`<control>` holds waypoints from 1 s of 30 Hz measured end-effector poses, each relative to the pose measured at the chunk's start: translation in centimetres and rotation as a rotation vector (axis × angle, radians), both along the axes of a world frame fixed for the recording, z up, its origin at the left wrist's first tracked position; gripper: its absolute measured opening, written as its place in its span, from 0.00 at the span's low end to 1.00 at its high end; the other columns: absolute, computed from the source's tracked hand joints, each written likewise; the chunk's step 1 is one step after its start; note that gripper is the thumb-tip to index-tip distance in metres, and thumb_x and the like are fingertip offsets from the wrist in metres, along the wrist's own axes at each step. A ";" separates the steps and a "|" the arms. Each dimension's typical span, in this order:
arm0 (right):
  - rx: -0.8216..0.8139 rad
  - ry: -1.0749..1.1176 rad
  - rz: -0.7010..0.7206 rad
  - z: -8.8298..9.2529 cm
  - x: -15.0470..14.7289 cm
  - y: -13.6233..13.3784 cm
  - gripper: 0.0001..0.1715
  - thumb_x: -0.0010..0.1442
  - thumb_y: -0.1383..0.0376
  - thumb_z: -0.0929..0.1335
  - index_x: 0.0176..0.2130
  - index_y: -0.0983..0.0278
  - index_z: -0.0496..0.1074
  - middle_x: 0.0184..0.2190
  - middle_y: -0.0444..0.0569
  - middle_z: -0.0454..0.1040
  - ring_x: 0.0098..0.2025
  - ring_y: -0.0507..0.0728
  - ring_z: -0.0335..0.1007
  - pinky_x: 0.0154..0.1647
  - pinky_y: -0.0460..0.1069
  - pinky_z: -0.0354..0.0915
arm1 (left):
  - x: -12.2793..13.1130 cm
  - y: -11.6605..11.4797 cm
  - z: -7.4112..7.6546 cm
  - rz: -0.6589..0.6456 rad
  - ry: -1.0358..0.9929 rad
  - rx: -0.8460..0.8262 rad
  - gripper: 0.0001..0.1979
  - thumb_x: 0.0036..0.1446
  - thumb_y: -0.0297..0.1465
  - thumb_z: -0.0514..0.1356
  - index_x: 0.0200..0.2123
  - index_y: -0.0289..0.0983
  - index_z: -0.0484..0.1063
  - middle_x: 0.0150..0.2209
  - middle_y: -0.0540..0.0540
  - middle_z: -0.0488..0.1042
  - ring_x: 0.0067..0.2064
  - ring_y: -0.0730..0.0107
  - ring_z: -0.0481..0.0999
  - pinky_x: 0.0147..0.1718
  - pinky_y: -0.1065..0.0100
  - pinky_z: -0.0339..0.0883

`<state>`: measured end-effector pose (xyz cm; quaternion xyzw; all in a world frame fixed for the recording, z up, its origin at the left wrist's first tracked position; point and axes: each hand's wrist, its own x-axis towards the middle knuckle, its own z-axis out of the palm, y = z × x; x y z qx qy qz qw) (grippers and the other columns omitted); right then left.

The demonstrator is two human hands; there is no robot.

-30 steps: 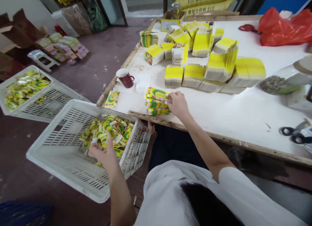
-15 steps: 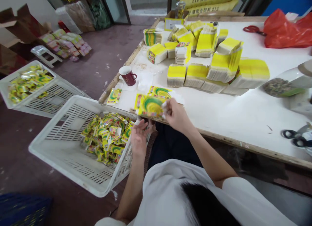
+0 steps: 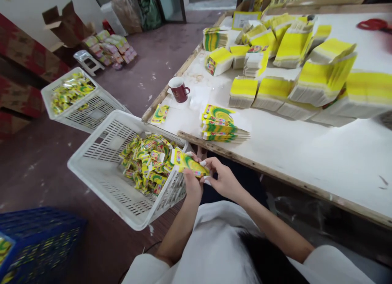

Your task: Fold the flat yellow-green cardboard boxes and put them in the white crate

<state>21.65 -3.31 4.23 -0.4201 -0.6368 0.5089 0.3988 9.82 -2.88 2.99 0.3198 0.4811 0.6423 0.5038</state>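
Between both hands is a yellow-green printed carton [image 3: 190, 163], held near the table edge beside the crate's rim. My left hand [image 3: 192, 185] grips its lower side, thumb on the front. From the right, my right hand [image 3: 222, 178] pinches its other end with the fingertips. A fanned stack of flat cartons [image 3: 221, 125] lies on the table [image 3: 275, 141] just beyond my hands. The white crate [image 3: 92, 169] to the left holds a heap of small yellow-green cartons [image 3: 147, 161]. One more flat carton [image 3: 160, 113] lies at the table corner.
A dark red mug [image 3: 179, 89] stands near the table's left edge. Bundled yellow carton stacks [image 3: 243, 88] fill the table's back. Another white crate [image 3: 101, 108] with packets stands on the floor, a blue crate [image 3: 45, 239] at lower left. Red-handled scissors [image 3: 372, 24] lie at the far right.
My right hand has brought a carton off the table stack towards me. My left hand, fingers apart before, now grips it too. The view has shifted left.
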 end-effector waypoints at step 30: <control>0.681 -0.186 -0.314 -1.1 0.4 -2.6 0.26 0.67 0.73 0.59 0.61 0.60 0.65 0.49 0.56 0.77 0.51 0.60 0.74 0.49 0.55 0.72 | -0.8 -1.5 0.9 -0.101 0.586 -0.046 0.35 0.44 0.30 0.68 0.57 0.39 0.60 0.49 0.44 0.70 0.51 0.60 0.73 0.52 0.62 0.66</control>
